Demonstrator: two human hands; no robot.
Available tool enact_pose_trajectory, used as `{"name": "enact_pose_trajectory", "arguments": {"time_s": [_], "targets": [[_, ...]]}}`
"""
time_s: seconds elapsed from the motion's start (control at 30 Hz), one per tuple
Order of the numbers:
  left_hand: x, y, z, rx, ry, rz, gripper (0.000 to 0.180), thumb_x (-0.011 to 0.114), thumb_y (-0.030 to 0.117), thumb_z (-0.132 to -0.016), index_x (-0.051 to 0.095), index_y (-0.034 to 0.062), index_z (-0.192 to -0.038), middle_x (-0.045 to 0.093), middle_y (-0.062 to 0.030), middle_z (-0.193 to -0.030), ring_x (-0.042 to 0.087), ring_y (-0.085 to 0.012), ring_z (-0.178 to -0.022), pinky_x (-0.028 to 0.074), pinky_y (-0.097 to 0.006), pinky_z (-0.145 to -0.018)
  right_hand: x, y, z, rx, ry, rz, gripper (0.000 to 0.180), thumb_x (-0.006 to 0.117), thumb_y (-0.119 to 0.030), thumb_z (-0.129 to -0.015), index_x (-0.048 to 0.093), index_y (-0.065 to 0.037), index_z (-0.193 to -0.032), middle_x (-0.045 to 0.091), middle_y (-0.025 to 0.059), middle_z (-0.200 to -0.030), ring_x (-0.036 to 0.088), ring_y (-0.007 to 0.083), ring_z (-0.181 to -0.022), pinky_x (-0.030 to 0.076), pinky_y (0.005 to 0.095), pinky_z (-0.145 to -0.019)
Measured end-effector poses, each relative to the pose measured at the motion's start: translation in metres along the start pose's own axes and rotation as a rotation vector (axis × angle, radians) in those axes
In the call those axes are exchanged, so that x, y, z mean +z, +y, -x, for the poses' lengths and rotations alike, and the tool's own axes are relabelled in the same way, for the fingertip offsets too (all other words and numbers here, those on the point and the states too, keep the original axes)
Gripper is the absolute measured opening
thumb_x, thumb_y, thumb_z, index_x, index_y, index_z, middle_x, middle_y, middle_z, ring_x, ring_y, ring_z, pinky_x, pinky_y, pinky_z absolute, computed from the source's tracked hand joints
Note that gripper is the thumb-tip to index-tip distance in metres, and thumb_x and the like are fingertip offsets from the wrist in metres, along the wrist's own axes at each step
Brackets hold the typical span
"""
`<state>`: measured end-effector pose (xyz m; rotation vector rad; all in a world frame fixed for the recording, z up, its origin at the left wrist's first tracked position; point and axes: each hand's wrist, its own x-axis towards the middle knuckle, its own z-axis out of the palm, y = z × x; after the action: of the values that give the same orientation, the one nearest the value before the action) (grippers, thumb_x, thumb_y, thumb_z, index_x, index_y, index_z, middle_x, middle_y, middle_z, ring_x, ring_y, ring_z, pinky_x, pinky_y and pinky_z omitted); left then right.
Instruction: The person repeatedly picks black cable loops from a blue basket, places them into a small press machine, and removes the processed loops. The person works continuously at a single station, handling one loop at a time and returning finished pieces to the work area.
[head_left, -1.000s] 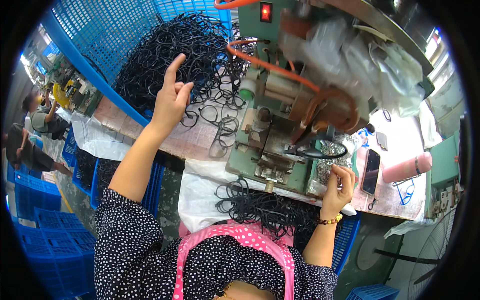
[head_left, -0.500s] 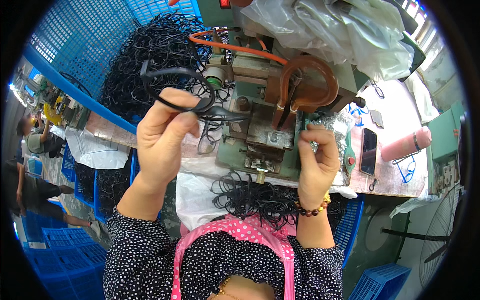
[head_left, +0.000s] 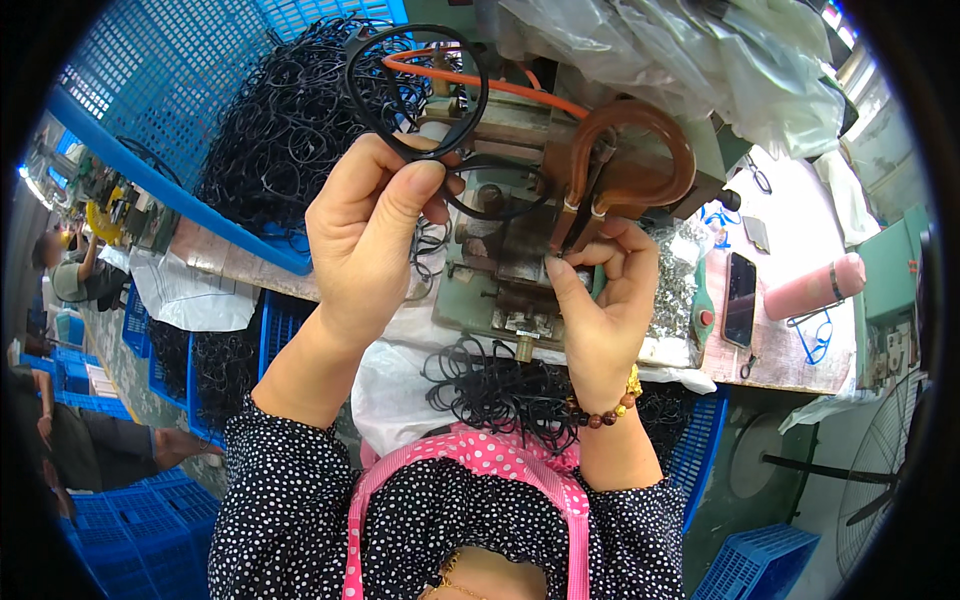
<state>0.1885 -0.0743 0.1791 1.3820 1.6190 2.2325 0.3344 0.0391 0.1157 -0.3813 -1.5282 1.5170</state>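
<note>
Black rings (head_left: 420, 95): pinched in left hand (head_left: 365, 235), raised over green machine (head_left: 500, 290). Right hand (head_left: 600, 310) fingertips closed on small part at the machine's copper loop (head_left: 630, 150). Table (head_left: 790, 330) crowded: pink bottle (head_left: 815, 287), phone (head_left: 740, 298); blue crate (head_left: 150, 100) of rings behind. Versus 0.5 s ago: left hand lifted higher, rings now clear of the machine

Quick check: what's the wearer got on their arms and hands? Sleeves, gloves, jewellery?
No gloves: left hand and right hand are bare. Short sleeves of a black top with white polka dots end above the elbows. Right wrist carries a bracelet of dark reddish-brown beads with gold-coloured pieces. Pink dotted apron straps cross the chest.
</note>
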Motion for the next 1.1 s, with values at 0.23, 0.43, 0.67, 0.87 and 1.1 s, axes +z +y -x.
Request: {"name": "enact_pose_trajectory", "arguments": {"time_s": [0.23,0.43,0.67,0.87,1.1], "targets": [[0.003,0.010,0.014,-0.029,-0.007,-0.041,0.010,0.058,0.007,-0.098,0.063,-0.0019,-0.100,0.068,-0.0064,-0.092,0.058,-0.0084,-0.072,0.049,-0.022,-0.067,-0.005,-0.003,-0.008,0.134,-0.064,-0.172,0.054,0.067,0.009,-0.082,0.042,0.001,-0.129,0.061,0.0059,-0.101,0.057,0.0142,-0.100,0.047,0.0268,-0.090],[0.022,0.003,0.029,0.236,-0.348,-0.363,0.014,0.068,-0.003,-0.083,0.065,-0.0040,-0.097,0.063,-0.0140,-0.083,0.062,-0.0282,-0.070,0.050,-0.033,-0.063,-0.030,-0.004,-0.008,0.066,-0.091,-0.026,0.048,0.064,0.007,-0.086,0.046,0.004,-0.130,0.065,0.0088,-0.103,0.060,0.0132,-0.100,0.046,0.0262,-0.092],[0.034,-0.011,0.024,0.289,-0.361,-0.351,0.017,0.071,0.000,-0.082,0.064,-0.0021,-0.097,0.063,-0.0151,-0.082,0.062,-0.0334,-0.069,0.050,-0.037,-0.060,-0.078,-0.006,-0.001,-0.098,0.157,0.182,0.032,0.062,0.005,-0.091,0.056,0.002,-0.123,0.066,0.0086,-0.106,0.061,0.0141,-0.102,0.045,0.0271,-0.093],[0.032,-0.011,0.026,0.421,-0.389,-0.458,0.022,0.072,0.000,-0.079,0.063,-0.0016,-0.098,0.064,-0.0154,-0.083,0.062,-0.0341,-0.069,0.050,-0.038,-0.058,-0.132,0.034,0.016,-0.087,0.497,0.329,0.022,0.062,0.000,-0.095,0.060,0.000,-0.117,0.063,0.0053,-0.105,0.058,0.0118,-0.097,0.046,0.0251,-0.086],[0.032,-0.012,0.026,0.395,-0.382,-0.418,0.023,0.072,-0.001,-0.079,0.062,-0.0019,-0.099,0.064,-0.0158,-0.083,0.063,-0.0334,-0.069,0.050,-0.038,-0.059,-0.134,0.043,0.031,-0.278,0.004,1.127,0.019,0.070,-0.005,-0.080,0.067,-0.006,-0.099,0.063,0.0113,-0.112,0.052,0.0342,-0.121,0.035,0.0456,-0.106]]}}
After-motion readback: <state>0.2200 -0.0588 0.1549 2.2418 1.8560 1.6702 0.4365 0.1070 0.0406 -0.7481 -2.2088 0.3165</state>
